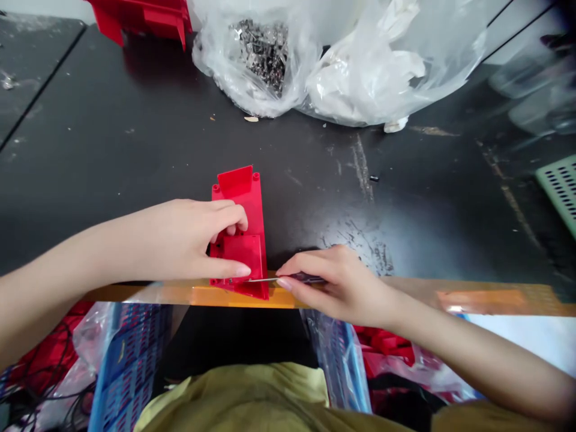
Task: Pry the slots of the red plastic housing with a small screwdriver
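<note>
Holding a screwdriver [301, 278] in a narrow grip, the right hand [333, 285] meets a red part [252, 210] that the left hand [198, 240] clasps in a wide grip on the desk [135, 150].

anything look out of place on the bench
One small dark piece lies alone on the black work surface, apart from the clear plastic bag of metal parts, so it looks stray. It is too small to identify.

No text, label, brand, number or sign can be read on the red plastic part [243, 255] or anywhere else.
</note>
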A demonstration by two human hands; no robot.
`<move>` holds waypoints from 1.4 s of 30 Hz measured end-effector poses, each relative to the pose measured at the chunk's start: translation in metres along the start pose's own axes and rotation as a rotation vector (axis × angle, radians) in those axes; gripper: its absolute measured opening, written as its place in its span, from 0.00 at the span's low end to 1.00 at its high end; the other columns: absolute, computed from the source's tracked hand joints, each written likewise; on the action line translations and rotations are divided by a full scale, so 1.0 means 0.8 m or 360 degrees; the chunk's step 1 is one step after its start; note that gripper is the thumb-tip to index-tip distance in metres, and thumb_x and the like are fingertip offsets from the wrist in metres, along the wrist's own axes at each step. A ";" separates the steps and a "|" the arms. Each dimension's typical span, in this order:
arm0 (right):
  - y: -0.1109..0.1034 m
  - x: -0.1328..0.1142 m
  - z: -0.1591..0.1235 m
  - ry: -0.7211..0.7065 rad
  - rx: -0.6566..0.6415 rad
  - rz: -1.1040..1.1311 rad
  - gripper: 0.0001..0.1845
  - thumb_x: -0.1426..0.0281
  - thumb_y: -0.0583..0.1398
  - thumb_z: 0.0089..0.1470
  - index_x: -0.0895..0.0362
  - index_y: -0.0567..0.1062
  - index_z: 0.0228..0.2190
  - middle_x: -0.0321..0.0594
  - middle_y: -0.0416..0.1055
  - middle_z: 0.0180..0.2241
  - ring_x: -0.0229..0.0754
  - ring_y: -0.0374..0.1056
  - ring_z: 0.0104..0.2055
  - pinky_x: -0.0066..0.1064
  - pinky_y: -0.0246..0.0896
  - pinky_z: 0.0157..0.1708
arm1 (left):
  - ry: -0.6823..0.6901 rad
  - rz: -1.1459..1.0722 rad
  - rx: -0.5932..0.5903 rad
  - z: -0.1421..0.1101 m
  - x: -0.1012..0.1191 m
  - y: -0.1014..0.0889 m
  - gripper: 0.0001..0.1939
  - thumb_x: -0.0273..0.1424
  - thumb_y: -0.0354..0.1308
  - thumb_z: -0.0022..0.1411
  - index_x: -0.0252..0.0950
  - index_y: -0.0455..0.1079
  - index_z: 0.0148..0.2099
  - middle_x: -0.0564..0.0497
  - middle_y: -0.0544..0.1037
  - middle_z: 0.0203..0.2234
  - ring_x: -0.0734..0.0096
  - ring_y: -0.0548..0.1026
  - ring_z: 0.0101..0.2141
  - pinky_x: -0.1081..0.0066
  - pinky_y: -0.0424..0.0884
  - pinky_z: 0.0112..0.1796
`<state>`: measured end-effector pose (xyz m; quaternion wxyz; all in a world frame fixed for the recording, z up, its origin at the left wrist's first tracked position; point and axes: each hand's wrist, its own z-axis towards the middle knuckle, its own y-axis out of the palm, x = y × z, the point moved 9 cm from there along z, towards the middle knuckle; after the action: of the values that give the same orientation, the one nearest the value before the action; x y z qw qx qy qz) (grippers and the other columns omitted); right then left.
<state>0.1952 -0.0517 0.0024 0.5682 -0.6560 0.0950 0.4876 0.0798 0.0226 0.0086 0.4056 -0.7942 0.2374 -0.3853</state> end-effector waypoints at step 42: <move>0.003 0.019 0.007 0.0410 -0.0206 0.0171 0.10 0.67 0.55 0.64 0.56 0.72 0.30 0.28 0.63 0.18 0.29 0.55 0.18 0.23 0.47 0.21 | 0.0084 -0.0047 0.0013 0.039 0.011 -0.002 0.16 0.40 0.63 0.48 0.41 0.57 0.24 0.54 0.69 0.23 0.69 0.65 0.23 0.66 0.54 0.25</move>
<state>0.1979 -0.0414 -0.0099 0.4810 -0.7424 0.1704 0.4341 0.1103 0.0322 0.0016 0.3968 -0.7855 0.2345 -0.4130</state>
